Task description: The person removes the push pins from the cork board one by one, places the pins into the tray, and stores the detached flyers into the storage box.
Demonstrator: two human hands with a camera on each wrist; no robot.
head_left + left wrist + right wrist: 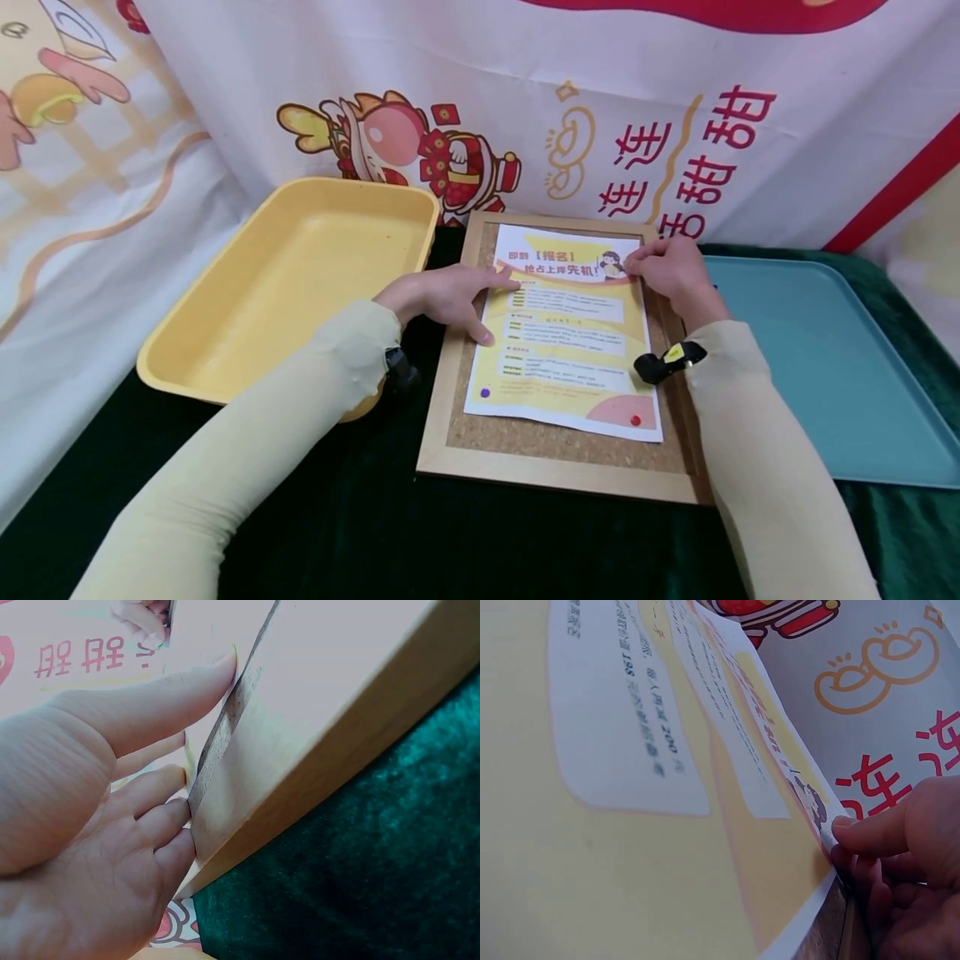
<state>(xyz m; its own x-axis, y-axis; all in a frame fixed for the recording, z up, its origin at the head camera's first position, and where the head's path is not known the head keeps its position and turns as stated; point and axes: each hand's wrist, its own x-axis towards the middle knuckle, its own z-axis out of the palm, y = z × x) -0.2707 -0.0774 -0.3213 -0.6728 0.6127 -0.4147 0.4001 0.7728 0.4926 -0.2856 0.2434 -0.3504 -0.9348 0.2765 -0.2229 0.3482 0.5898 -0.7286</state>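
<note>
A yellow and white printed flyer (562, 367) lies on a cork board (510, 439) with a pale wooden frame (540, 479). A purple pushpin (485, 392) sits in its lower left corner and a red pushpin (636, 421) in its lower right. My left hand (453, 298) rests across the flyer's left edge, fingers extended and thumb spread apart. At the upper right edge, my right hand (675, 271) pinches the flyer; the thumb (870, 832) is on its printed face and the other fingers curl at the edge.
To the left of the board is a yellow tray (247, 367). A teal tray (832, 358) lies on the right, partly behind the right forearm. Dark green cloth (337, 517) covers the table, and a printed white curtain (487, 67) hangs at the back.
</note>
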